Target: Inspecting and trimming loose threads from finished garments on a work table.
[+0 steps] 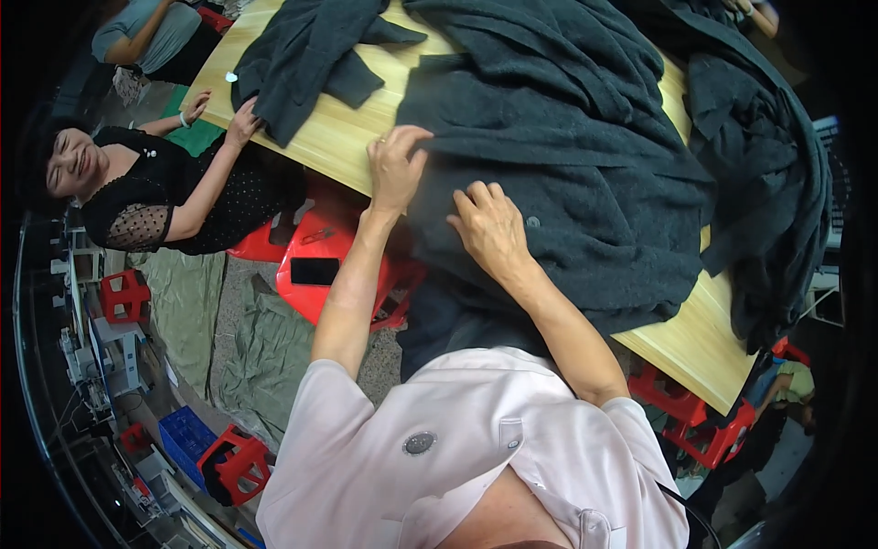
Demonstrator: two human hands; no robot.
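A large dark garment [585,165], seemingly a coat, lies spread and wrinkled over the table in front of me. My left hand [395,174] is at its left edge, with finger and thumb closed on a fold of the cloth. Farther right and nearer me, my right hand [494,229] rests over the garment with bent fingers, thumb apart from them. No cloth shows gripped in it. Just right of those fingers is a round dark button [532,221]. The garment's near side hangs over the table edge by my body.
The wooden table [681,352] carries more dark garments, one at far left [306,69] and a heap on the right [754,174]. A person [151,188] sits at left, hands at the far-left garment. A black phone [314,271] lies on a red stool [306,300].
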